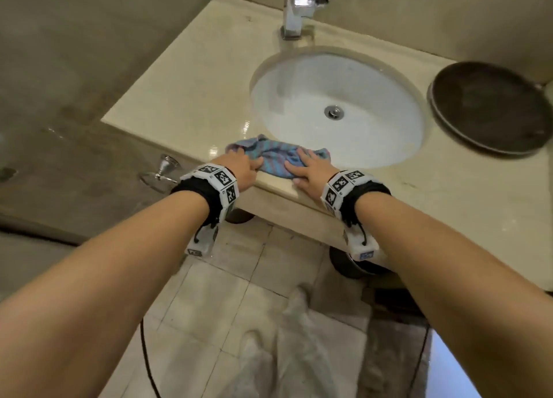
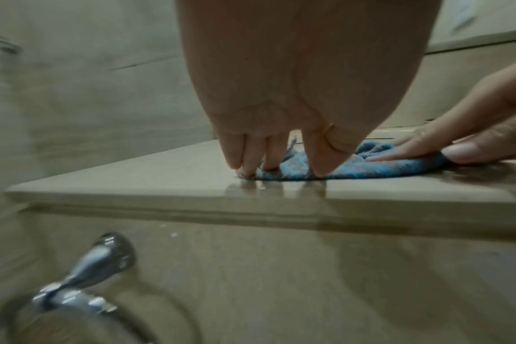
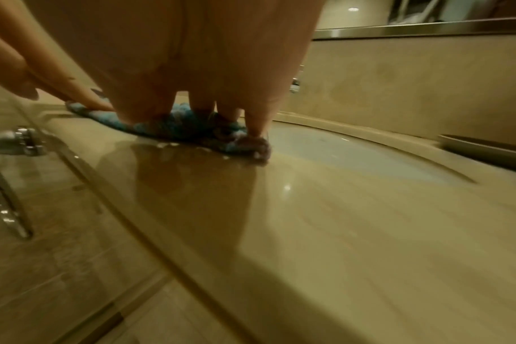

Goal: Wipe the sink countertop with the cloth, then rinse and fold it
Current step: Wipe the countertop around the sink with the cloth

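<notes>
A blue and pink striped cloth (image 1: 276, 155) lies crumpled on the front edge of the beige countertop (image 1: 185, 83), just before the white sink basin (image 1: 338, 107). My left hand (image 1: 256, 166) presses its fingertips down on the cloth's left end (image 2: 368, 168). My right hand (image 1: 297, 162) lies flat on the cloth's right part, fingers spread. In the left wrist view the left hand (image 2: 280, 168) points straight down and the right hand (image 2: 412, 149) comes in from the right. In the right wrist view the right hand (image 3: 197, 116) covers the cloth (image 3: 174, 128), and water shines on the counter in front of it.
A chrome faucet (image 1: 294, 8) stands behind the basin. A dark round tray (image 1: 490, 107) sits at the counter's right end. A chrome towel ring (image 1: 163, 170) is fixed to the left wall below the counter. A pale mat (image 1: 284, 352) lies on the tiled floor.
</notes>
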A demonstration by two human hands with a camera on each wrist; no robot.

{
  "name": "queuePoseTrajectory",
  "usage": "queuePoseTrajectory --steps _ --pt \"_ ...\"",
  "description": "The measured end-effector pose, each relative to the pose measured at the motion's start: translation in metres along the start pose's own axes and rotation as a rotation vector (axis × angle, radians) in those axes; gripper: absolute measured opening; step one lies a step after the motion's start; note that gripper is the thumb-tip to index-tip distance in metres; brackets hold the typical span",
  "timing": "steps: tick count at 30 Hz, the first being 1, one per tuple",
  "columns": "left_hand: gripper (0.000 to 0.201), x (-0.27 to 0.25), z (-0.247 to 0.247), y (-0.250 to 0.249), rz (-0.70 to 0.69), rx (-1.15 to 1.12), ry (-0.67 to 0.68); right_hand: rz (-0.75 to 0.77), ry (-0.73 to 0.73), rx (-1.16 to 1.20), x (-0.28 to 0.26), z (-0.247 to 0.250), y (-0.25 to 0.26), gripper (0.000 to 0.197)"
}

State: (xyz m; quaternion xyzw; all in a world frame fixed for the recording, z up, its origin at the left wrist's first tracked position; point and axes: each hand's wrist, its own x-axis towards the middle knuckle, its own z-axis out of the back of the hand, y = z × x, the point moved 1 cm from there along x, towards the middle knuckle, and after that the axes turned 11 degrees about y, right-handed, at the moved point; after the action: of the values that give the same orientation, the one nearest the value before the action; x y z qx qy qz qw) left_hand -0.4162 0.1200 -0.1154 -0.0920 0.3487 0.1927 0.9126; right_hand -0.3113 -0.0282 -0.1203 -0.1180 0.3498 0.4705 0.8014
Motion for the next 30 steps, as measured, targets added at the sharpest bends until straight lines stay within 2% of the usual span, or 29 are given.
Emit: queuePoseTrajectory --steps 10,14,17,20,22,27,30 --pt "0.044 0.015 0.009 -0.193 -0.373 0.222 0.033 -0.287 -0.062 0.387 -0.125 -0.083 -0.143 0.05" --pt "0.04 0.019 0.023 -0.253 -0.423 0.289 0.013 -0.359 -0.124 0.504 -0.155 -0.097 -0.188 0.053" --pt "0.037 0.029 0.045 -0.286 -0.372 0.253 0.018 -0.423 -0.166 0.561 -0.155 -0.088 -0.207 0.046" --pt "0.037 0.039 0.068 -0.307 -0.383 0.242 0.037 -0.404 -0.162 0.608 -0.149 -0.067 -0.224 0.038" --pt "0.045 0.049 0.081 -0.31 -0.383 0.198 0.068 -0.371 -0.188 0.675 -0.147 -0.047 -0.237 0.036" --pt "0.082 0.075 0.113 -0.283 -0.373 -0.178 0.122 -0.263 -0.324 0.832 -0.133 0.023 -0.257 0.04" --pt "0.092 0.081 0.138 -0.259 -0.423 -0.415 0.133 -0.202 -0.39 0.859 -0.119 0.075 -0.251 0.046"
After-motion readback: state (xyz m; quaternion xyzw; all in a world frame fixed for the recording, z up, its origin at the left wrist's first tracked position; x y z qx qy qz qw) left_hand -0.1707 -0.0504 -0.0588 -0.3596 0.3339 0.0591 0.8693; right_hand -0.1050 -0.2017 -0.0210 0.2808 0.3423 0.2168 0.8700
